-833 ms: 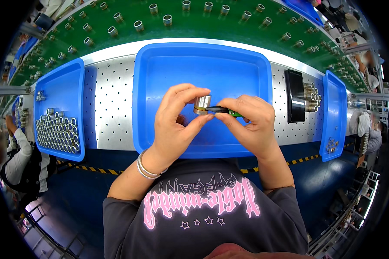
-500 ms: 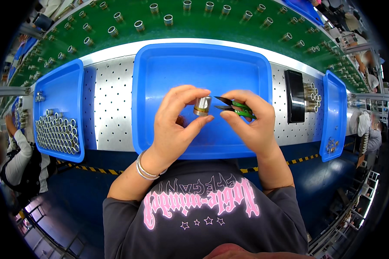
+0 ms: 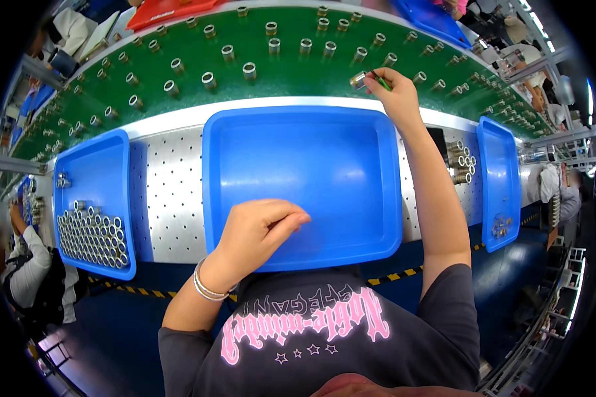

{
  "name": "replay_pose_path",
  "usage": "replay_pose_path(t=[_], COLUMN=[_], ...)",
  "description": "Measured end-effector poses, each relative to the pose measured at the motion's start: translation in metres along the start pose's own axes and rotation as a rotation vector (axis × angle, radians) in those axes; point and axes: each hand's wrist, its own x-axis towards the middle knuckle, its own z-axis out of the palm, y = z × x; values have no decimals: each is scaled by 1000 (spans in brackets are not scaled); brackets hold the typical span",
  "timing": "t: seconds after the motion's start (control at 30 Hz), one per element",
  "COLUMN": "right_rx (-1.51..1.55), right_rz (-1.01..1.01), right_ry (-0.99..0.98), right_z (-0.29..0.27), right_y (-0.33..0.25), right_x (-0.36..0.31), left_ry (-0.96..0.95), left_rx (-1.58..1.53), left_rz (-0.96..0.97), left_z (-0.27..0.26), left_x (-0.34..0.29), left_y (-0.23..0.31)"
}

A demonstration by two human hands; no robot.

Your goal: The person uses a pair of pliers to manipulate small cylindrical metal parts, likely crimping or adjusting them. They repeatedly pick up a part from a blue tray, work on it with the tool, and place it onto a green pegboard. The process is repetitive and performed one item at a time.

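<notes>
Over the green belt, my right hand point(image 3: 397, 94) is closed, with a short shiny metal sleeve point(image 3: 359, 81) at its fingertips. Green-handled thread snips point(image 3: 381, 81) are tucked in the same hand, their blades partly hidden. My left hand point(image 3: 258, 231), wearing silver bangles at the wrist, hovers above the near left part of a big blue tray point(image 3: 298, 258). Its thumb and fingers are drawn together; whether anything small sits between them is hidden. That tray has no sleeves in it.
Several metal sleeves stand on the green belt point(image 3: 192, 49). A left blue tray point(image 3: 129, 198) holds rows of sleeves. Right of the middle lie a black flat object point(image 3: 438, 140), more sleeves point(image 3: 465, 165) and a narrow blue tray point(image 3: 487, 198) with small pieces. A red tray point(image 3: 172, 10) is beyond.
The metal sleeve has passed from my left hand to my right, which has reached forward over the belt with the snips. My left hand has drawn back, nearer to me, and closed.
</notes>
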Motion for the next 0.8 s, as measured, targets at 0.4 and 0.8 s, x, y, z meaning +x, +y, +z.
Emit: replay_pose_path(t=[0.4,0.8], right_rx=[-519,-657], right_rz=[-140,-524], right_ry=[199,-219], right_z=[20,161], right_y=[18,-41], right_x=[42,53], left_ry=[24,311], left_rx=[55,-224], left_rz=[78,131], left_z=[-19,-22], left_x=[-9,-9], left_y=[-14,-14])
